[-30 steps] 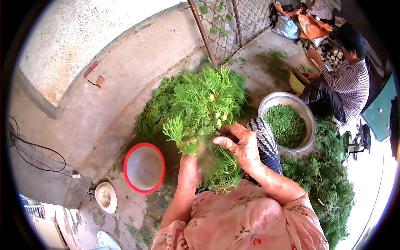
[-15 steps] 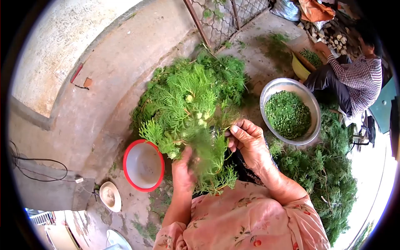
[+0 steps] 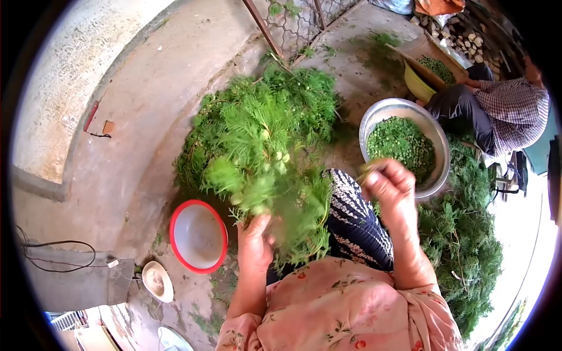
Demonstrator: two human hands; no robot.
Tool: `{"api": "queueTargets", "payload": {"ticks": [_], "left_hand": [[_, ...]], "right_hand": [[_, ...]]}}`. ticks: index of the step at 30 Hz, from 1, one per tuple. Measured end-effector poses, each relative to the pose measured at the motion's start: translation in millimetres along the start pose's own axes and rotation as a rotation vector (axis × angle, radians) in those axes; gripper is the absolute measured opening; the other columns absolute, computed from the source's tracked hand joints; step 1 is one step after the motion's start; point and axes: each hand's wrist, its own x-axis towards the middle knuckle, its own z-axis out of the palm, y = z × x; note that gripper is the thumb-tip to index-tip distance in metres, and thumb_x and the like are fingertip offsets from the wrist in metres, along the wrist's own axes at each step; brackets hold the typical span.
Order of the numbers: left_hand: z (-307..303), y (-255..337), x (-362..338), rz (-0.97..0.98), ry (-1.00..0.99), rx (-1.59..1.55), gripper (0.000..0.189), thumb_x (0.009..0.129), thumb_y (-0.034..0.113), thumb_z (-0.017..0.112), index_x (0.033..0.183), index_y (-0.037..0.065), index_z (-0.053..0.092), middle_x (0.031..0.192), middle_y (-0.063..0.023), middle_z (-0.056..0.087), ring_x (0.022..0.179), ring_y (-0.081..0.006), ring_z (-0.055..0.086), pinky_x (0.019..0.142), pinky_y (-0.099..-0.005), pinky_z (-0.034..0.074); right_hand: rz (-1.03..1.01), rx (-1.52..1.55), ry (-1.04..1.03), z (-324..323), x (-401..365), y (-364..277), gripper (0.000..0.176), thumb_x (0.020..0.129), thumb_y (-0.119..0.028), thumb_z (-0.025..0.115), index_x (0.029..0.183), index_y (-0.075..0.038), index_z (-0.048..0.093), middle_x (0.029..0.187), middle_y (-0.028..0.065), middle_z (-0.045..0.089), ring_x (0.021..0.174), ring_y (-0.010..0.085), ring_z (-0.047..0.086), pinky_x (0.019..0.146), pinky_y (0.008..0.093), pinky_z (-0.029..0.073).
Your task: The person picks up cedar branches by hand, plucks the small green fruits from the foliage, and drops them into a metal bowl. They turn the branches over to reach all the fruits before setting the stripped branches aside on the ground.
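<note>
My left hand [image 3: 256, 248] is closed round the stem end of a leafy conifer branch [image 3: 263, 131], which has flat green sprays and several pale green cones. Part of this branch is blurred by motion. Beside the near rim of a metal basin [image 3: 433, 184], my right hand [image 3: 395, 187] is raised with fingers and thumb pinched together. A small greenish-brown bit shows at the fingertips, too blurred to name. Many small green cones [image 3: 401, 146] fill the bottom of that basin. Behind the held branch lies a heap of conifer cuttings [image 3: 310, 96].
A red-rimmed white basin [image 3: 199, 237] stands to my left, near a straw-coloured hat [image 3: 158, 281]. On the right lies another pile of conifer cuttings [image 3: 462, 251]. A seated person [image 3: 509, 111] is at the upper right beside a yellow basin [image 3: 415, 82] and a tray of green cones [image 3: 436, 69].
My right hand has moved away from the branch, rightward to the metal basin's near edge. The left hand keeps hold of the branch. The other person has leaned, and the view has shifted slightly.
</note>
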Motion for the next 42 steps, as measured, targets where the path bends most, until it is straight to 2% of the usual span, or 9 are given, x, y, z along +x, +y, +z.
{"api": "queueTargets", "payload": {"ticks": [2,7,16,24,27,29,33,35,42], "left_hand": [[9,-1,2,0.069,0.040,0.028,0.034,0.072,0.018,0.074,0.098,0.004,0.059,0.083,-0.0016,0.061,0.059,-0.0086,0.054,0.041,-0.0195,0.035],[11,0,2,0.149,-0.069,0.042,0.029,0.070,0.014,0.075,0.091,0.000,0.061,0.081,-0.0025,0.061,0.063,-0.0093,0.054,0.050,-0.0213,0.039],[14,-4,4,0.245,-0.005,0.230,0.007,0.079,0.010,0.065,0.081,0.004,0.063,0.065,-0.0002,0.057,0.052,-0.0064,0.048,0.047,-0.0211,0.037],[19,-3,-7,0.040,-0.137,0.123,0.022,0.072,0.017,0.074,0.088,0.007,0.062,0.077,-0.0010,0.061,0.060,-0.0084,0.051,0.043,-0.0208,0.035],[18,-4,-6,0.071,-0.097,0.249,0.019,0.076,0.020,0.069,0.082,0.003,0.062,0.068,0.0014,0.054,0.052,-0.0064,0.045,0.043,-0.0202,0.035],[11,-1,0,0.083,-0.051,0.263,0.019,0.077,0.021,0.068,0.081,0.003,0.063,0.062,0.0027,0.050,0.048,-0.0056,0.042,0.042,-0.0198,0.035],[5,4,-1,0.063,-0.030,0.128,0.013,0.072,0.011,0.073,0.080,0.008,0.062,0.074,0.0015,0.061,0.064,-0.0068,0.052,0.044,-0.0203,0.035],[2,1,0,0.136,-0.041,0.184,0.014,0.073,0.012,0.072,0.082,0.008,0.062,0.077,0.0007,0.061,0.065,-0.0080,0.054,0.043,-0.0214,0.039],[7,-7,2,0.247,-0.055,0.393,0.013,0.081,0.013,0.063,0.085,0.001,0.064,0.065,0.0005,0.058,0.051,-0.0072,0.052,0.044,-0.0206,0.040]], "right_hand": [[0.003,-0.085,-0.228,27,-14,-10,0.010,0.080,-0.007,0.064,0.087,-0.001,0.060,0.072,-0.0005,0.059,0.062,0.0073,0.052,0.057,0.0229,0.045],[-0.368,-0.693,-0.370,62,-12,4,0.016,0.074,-0.007,0.065,0.085,0.000,0.056,0.076,0.0179,0.058,0.065,0.0347,0.058,0.057,0.0372,0.049],[-0.484,-0.858,-0.454,79,-18,25,0.014,0.072,-0.005,0.066,0.081,-0.001,0.056,0.069,0.0125,0.055,0.061,0.0302,0.057,0.052,0.0356,0.046],[0.332,-0.129,-0.388,56,-25,31,0.006,0.078,-0.005,0.063,0.082,-0.002,0.058,0.068,-0.0022,0.054,0.057,0.0047,0.046,0.050,0.0201,0.037],[0.443,0.126,-0.314,49,-27,30,0.004,0.077,-0.004,0.058,0.078,-0.001,0.056,0.060,0.0024,0.052,0.047,0.0075,0.043,0.044,0.0206,0.036],[0.320,0.288,-0.201,37,-20,30,0.009,0.075,-0.008,0.059,0.079,0.000,0.055,0.054,0.0054,0.051,0.040,0.0118,0.043,0.040,0.0222,0.036],[0.117,0.568,-0.025,-9,14,22,0.019,0.079,-0.007,0.062,0.096,-0.002,0.056,0.073,0.0087,0.059,0.061,0.0160,0.057,0.054,0.0243,0.048],[0.220,1.083,0.412,-19,41,6,0.022,0.081,-0.005,0.060,0.102,0.000,0.054,0.082,0.0106,0.059,0.067,0.0176,0.058,0.059,0.0254,0.049],[-0.048,0.068,-0.044,18,-7,2,0.016,0.078,-0.008,0.065,0.090,0.001,0.059,0.076,0.0066,0.059,0.062,0.0128,0.055,0.053,0.0246,0.046]]}}
